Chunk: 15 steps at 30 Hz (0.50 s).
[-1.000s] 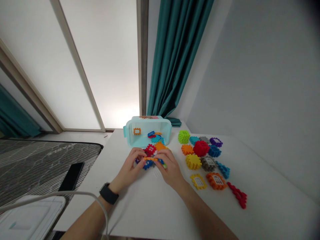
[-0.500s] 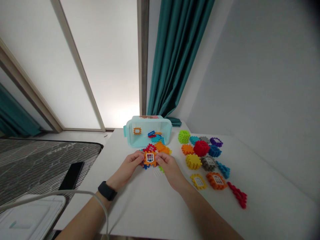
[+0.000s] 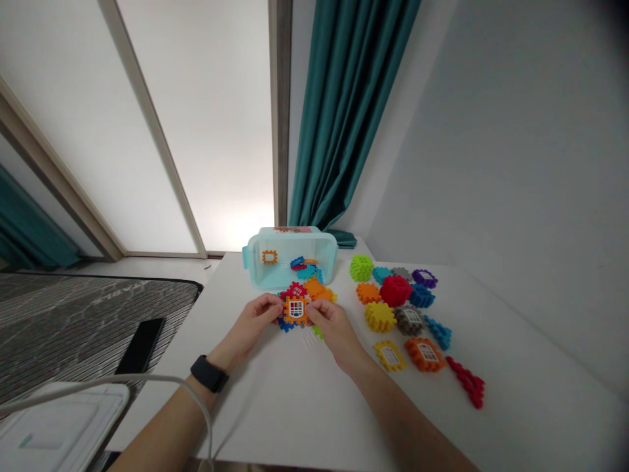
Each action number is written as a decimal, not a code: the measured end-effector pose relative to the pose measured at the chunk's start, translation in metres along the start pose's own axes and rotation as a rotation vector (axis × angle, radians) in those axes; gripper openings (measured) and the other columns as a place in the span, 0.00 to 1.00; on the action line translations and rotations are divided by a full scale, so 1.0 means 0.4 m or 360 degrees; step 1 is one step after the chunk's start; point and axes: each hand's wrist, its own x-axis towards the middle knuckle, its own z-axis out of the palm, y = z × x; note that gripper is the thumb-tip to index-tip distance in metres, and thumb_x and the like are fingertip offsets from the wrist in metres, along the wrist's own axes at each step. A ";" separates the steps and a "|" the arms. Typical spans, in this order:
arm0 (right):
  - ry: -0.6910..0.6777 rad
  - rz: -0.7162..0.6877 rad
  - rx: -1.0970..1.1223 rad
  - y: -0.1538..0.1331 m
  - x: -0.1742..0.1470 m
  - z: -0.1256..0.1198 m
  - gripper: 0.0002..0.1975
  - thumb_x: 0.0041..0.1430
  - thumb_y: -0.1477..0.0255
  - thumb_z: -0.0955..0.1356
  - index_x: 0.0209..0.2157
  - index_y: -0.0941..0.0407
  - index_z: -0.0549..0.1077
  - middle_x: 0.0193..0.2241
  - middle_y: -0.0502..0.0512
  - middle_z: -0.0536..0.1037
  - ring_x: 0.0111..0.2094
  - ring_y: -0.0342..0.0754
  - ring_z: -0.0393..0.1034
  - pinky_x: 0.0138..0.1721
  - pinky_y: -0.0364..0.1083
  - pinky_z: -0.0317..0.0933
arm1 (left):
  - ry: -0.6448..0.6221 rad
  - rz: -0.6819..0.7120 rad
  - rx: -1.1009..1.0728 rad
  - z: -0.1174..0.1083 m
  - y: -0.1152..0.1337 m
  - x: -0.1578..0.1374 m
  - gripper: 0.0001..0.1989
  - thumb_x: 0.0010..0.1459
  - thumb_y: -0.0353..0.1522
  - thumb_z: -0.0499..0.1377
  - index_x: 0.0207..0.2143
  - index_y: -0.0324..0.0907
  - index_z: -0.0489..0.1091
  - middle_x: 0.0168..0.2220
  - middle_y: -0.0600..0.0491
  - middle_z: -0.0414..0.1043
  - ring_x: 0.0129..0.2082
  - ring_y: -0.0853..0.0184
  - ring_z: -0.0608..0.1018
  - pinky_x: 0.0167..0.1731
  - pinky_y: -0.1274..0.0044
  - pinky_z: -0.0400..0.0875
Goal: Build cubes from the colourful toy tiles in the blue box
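Observation:
Between my two hands is an orange toothed building block with a white window grid on its face. My left hand pinches its left edge, and a black watch is on that wrist. The block's right edge is gripped by the thumb and fingers of my right hand. Beneath and behind it lies a loose pile of blocks, among them a red block, orange blocks and a blue block, partly hidden by the held one.
A light-blue plastic box lies on its side behind the pile, with several blocks inside. Grouped blocks and stacks, such as a yellow stack, stand right on the white table. A pale cable crosses at lower left.
The held block stays almost in place between both hands. My left hand has shifted very slightly; the blocks on the table have not moved.

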 end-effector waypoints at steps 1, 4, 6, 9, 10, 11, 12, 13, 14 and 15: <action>-0.0001 -0.0011 -0.0015 0.002 0.000 0.000 0.14 0.51 0.59 0.71 0.24 0.55 0.70 0.22 0.46 0.69 0.26 0.43 0.63 0.31 0.44 0.56 | -0.0005 0.0006 0.0018 0.000 0.000 0.000 0.14 0.53 0.41 0.67 0.33 0.39 0.72 0.30 0.55 0.71 0.30 0.70 0.70 0.32 0.78 0.65; -0.0011 -0.0030 -0.0076 0.010 0.000 -0.002 0.14 0.53 0.60 0.70 0.25 0.55 0.71 0.22 0.46 0.70 0.27 0.44 0.64 0.32 0.44 0.56 | -0.0003 0.0015 0.0049 0.000 -0.003 0.002 0.14 0.53 0.41 0.67 0.32 0.39 0.72 0.29 0.55 0.71 0.30 0.70 0.70 0.32 0.78 0.65; -0.0012 -0.0021 -0.0091 0.014 0.000 -0.003 0.13 0.53 0.60 0.70 0.26 0.55 0.71 0.23 0.47 0.71 0.28 0.44 0.64 0.33 0.44 0.57 | -0.0002 0.0006 0.0057 -0.002 -0.006 0.003 0.14 0.53 0.41 0.67 0.32 0.39 0.72 0.29 0.55 0.71 0.29 0.70 0.70 0.32 0.78 0.64; -0.0017 -0.0008 -0.0103 0.014 -0.001 -0.003 0.12 0.53 0.60 0.70 0.26 0.55 0.71 0.24 0.47 0.72 0.29 0.45 0.65 0.34 0.45 0.57 | -0.0026 -0.0023 0.0060 -0.003 -0.009 0.003 0.13 0.54 0.40 0.66 0.31 0.39 0.72 0.29 0.54 0.71 0.30 0.70 0.70 0.32 0.78 0.65; -0.0018 -0.0012 -0.0114 0.014 -0.001 -0.004 0.12 0.53 0.60 0.70 0.26 0.55 0.71 0.24 0.48 0.72 0.29 0.45 0.65 0.34 0.45 0.57 | -0.0042 -0.0029 0.0067 -0.003 -0.010 0.003 0.13 0.54 0.41 0.66 0.31 0.39 0.72 0.30 0.54 0.71 0.30 0.70 0.70 0.32 0.78 0.65; -0.0019 -0.0019 -0.0132 0.013 0.000 -0.004 0.12 0.53 0.60 0.69 0.26 0.55 0.71 0.24 0.48 0.72 0.29 0.45 0.65 0.34 0.45 0.57 | -0.0055 -0.0023 0.0080 -0.003 -0.011 0.004 0.13 0.54 0.41 0.65 0.31 0.39 0.72 0.30 0.54 0.71 0.30 0.70 0.70 0.32 0.78 0.65; -0.0016 -0.0028 -0.0154 0.013 0.000 -0.005 0.12 0.53 0.61 0.69 0.26 0.55 0.71 0.24 0.48 0.72 0.29 0.45 0.65 0.34 0.45 0.57 | -0.0067 -0.0006 0.0102 -0.004 -0.012 0.004 0.13 0.55 0.41 0.65 0.31 0.39 0.71 0.30 0.54 0.70 0.30 0.70 0.70 0.32 0.78 0.65; -0.0010 -0.0038 -0.0179 0.013 0.001 -0.006 0.12 0.54 0.61 0.69 0.26 0.55 0.71 0.24 0.48 0.71 0.29 0.45 0.65 0.34 0.45 0.57 | -0.0069 0.0029 0.0134 -0.004 -0.013 0.006 0.13 0.55 0.41 0.64 0.31 0.39 0.71 0.29 0.54 0.70 0.30 0.70 0.70 0.32 0.78 0.65; -0.0004 -0.0048 -0.0205 0.014 0.002 -0.007 0.12 0.54 0.61 0.69 0.26 0.55 0.71 0.24 0.48 0.71 0.29 0.45 0.65 0.34 0.45 0.58 | -0.0062 0.0082 0.0180 -0.005 -0.015 0.007 0.13 0.56 0.40 0.64 0.31 0.40 0.71 0.30 0.55 0.69 0.30 0.69 0.70 0.32 0.78 0.66; 0.0003 -0.0060 -0.0228 0.016 0.003 -0.008 0.12 0.54 0.61 0.69 0.26 0.55 0.71 0.24 0.48 0.71 0.29 0.45 0.65 0.34 0.45 0.58 | -0.0046 0.0153 0.0242 -0.006 -0.016 0.009 0.12 0.56 0.40 0.64 0.31 0.40 0.70 0.30 0.54 0.69 0.31 0.69 0.71 0.33 0.77 0.66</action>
